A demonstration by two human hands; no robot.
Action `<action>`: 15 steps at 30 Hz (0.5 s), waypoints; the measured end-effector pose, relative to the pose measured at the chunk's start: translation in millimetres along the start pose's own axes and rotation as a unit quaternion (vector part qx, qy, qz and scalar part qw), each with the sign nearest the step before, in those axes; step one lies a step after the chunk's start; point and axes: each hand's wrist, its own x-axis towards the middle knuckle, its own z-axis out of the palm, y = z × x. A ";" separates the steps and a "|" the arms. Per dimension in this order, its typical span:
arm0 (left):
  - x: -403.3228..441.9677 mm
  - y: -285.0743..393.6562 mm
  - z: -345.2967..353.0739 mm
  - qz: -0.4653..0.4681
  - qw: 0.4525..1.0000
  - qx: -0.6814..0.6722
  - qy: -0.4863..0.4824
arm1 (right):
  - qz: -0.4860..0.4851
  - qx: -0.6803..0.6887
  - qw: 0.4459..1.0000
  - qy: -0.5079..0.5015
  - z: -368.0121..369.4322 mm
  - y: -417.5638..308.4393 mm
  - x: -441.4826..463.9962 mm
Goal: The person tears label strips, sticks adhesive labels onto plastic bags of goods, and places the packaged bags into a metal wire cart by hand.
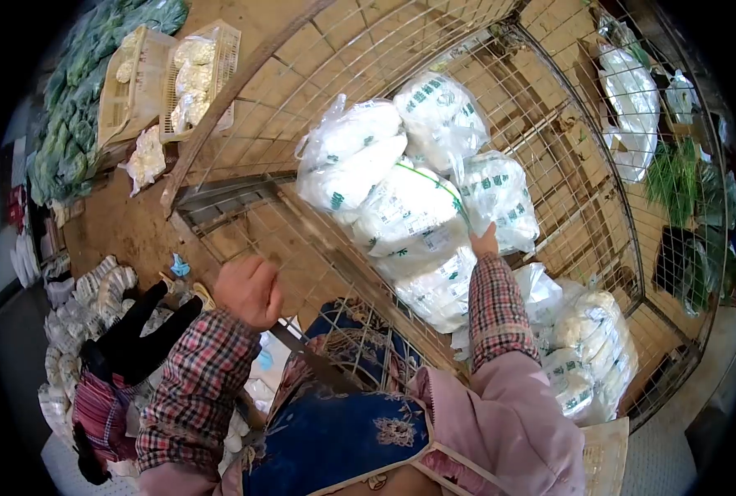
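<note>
My left hand (254,291) is curled closed over the metal rim at the near left side of a wire mesh cage (273,178). Inside the cage, my right hand (485,240) reaches down to the white plastic bags with green print. Its fingers touch the edge of one bag (499,198), beside a green strip (434,182) that crosses another bag (409,207). More full bags (591,331) lie at the near right of the cage. Whether my right fingers grip any plastic is hard to make out.
Two yellow crates (128,91) with pale goods stand at the upper left, beside heaped dark green vegetables (74,124). A co-worker (116,372) is at the lower left near white bundles (58,347). Green stalks (674,182) and bags lie beyond the cage's right side.
</note>
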 end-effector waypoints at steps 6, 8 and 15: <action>-5.6 -5.3 6.5 -0.016 0.999 -0.003 0.042 | -0.151 -0.061 0.982 -0.094 -28.2 -35.6 -80.8; -8.4 -8.8 8.9 -0.040 0.999 -0.019 0.026 | -0.197 0.004 0.969 -0.152 -48.1 -50.9 -111.2; -120.2 58.2 36.6 0.060 0.943 -0.103 0.311 | -0.310 0.045 0.925 -0.214 -102.0 -105.9 -183.9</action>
